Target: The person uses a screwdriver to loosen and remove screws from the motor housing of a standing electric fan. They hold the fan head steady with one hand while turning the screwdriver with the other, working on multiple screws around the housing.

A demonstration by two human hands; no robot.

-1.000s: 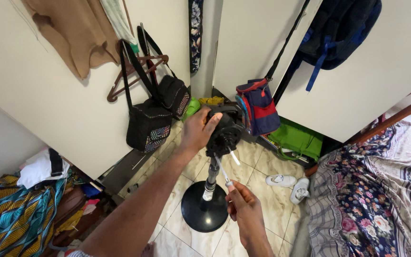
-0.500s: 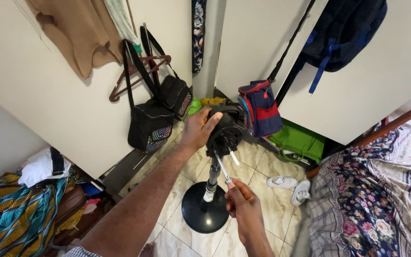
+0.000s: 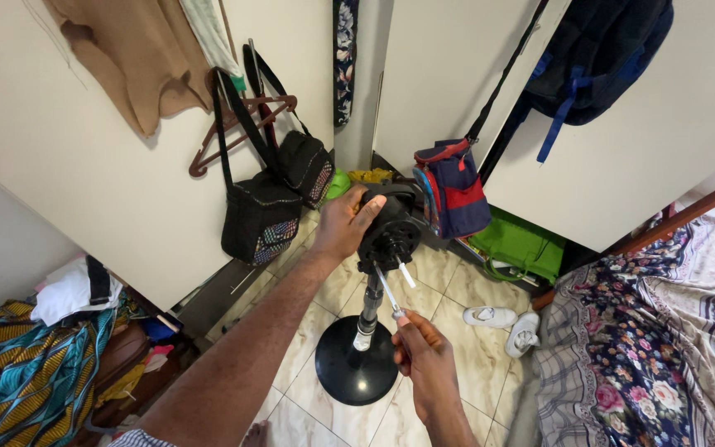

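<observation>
Left hand (image 3: pixel 343 222) grips fan motor (image 3: pixel 391 233) atop stand (image 3: pixel 359 356) on tiled floor (image 3: pixel 440 281). Right hand (image 3: pixel 424 356) clamped on screwdriver (image 3: pixel 387 291), tip at motor's underside. Hands apart.

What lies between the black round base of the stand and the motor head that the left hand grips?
The head view shows the upright stand pole joining the base to the motor head under the left hand.

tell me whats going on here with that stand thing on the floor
A person stands over a black pedestal fan stand with a round base on the tiled floor. The left hand grips the black motor head at the top of the pole. The right hand holds a thin silver screwdriver, its tip up against the underside of the motor head. No blades or grille are fitted.
</observation>
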